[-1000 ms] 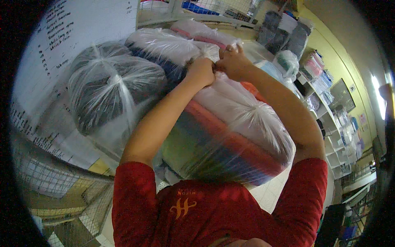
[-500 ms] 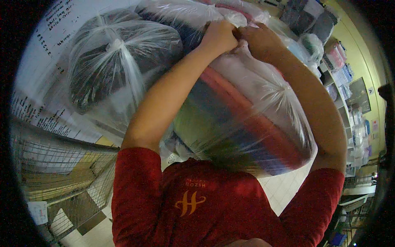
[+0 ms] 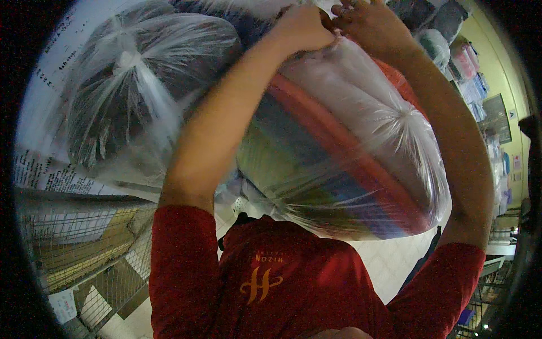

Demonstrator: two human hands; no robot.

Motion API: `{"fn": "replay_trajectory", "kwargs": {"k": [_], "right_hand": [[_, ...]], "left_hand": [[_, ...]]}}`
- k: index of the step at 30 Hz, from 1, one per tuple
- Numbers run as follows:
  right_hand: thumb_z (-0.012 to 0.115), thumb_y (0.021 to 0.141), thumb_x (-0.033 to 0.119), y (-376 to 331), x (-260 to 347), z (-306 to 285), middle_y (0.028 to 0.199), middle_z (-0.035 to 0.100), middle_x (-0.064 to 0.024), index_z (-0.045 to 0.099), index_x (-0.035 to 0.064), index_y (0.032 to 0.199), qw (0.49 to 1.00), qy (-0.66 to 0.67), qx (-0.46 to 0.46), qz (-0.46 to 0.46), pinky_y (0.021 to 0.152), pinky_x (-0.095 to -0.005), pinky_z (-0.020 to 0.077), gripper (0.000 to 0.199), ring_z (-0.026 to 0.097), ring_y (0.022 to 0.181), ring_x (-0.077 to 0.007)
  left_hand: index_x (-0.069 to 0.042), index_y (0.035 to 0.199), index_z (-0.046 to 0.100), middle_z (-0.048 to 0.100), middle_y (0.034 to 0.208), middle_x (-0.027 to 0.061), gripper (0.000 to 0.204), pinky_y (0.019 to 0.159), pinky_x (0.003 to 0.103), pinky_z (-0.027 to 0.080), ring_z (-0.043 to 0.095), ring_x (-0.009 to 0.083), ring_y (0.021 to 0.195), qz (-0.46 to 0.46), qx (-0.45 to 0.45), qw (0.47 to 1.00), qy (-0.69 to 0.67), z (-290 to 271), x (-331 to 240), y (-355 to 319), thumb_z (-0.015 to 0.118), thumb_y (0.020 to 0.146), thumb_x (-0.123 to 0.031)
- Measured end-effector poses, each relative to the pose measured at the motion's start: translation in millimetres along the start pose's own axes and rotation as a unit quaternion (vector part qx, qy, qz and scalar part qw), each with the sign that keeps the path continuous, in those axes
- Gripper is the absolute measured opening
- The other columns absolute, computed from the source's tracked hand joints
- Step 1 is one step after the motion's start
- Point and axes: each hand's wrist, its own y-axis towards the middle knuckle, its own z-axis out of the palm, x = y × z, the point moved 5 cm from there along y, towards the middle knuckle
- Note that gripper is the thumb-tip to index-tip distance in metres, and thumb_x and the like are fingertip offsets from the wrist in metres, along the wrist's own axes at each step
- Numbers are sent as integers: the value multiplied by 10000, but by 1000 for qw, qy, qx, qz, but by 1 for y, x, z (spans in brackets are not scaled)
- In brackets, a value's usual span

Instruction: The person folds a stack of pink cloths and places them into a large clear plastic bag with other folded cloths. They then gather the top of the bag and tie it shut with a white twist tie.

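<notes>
A large clear plastic bag (image 3: 361,141) full of folded cloth in red, blue, green and white bulges in front of my chest. At its far end my left hand (image 3: 305,28) is closed on the gathered plastic. Close beside it, my right hand (image 3: 372,24) has its fingers bent at the same gathered end, partly cut off by the upper edge of the view. Its fingertips are hard to make out. To the left stands another clear bag (image 3: 152,73), knotted at the top, with dark contents.
A sheet with handwriting (image 3: 53,62) covers the far left surface. Below it is a wire mesh rack (image 3: 79,237) holding cardboard. Along the right wall are shelves with wrapped bundles (image 3: 466,59). More dark bundles (image 3: 446,22) lie at the far right. Pale floor tiles (image 3: 381,263) show below the bag.
Both hands have shifted up and slightly farther away, and my right fingers have spread a little apart from the left. The bags sit slightly differently in the view.
</notes>
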Motion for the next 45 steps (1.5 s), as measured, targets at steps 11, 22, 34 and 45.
{"fn": "replay_trajectory", "kwargs": {"k": [11,22,34,45], "right_hand": [[547,833,197,-30,3,25,983,648,-114,632,94,1025,951,168,188,180,1044,-499,306,234,594,1031,-308],[543,950,299,-86,-39,64,998,612,-123,538,1,1244,564,733,255,281,778,-352,552,419,634,813,-215],[759,718,158,69,-74,61,990,666,-92,654,111,1104,812,482,219,246,709,-378,561,403,636,819,-211],[747,688,258,47,-68,-19,797,680,-133,707,75,817,933,289,23,214,648,-431,500,227,654,780,-314]], "left_hand": [[-40,752,721,681,743,164,286,753,402,529,670,338,758,0,-21,998,64,4,-6,-2,765,688,-315],[-103,754,709,693,759,100,214,684,391,523,677,274,730,43,15,998,34,1,-15,-8,786,671,-284],[-38,824,693,650,989,203,173,791,444,525,644,374,877,343,37,853,391,15,-74,-19,559,823,-148],[-87,759,672,672,781,95,164,687,387,513,652,275,771,171,286,893,301,29,-62,40,742,621,-141]]}}
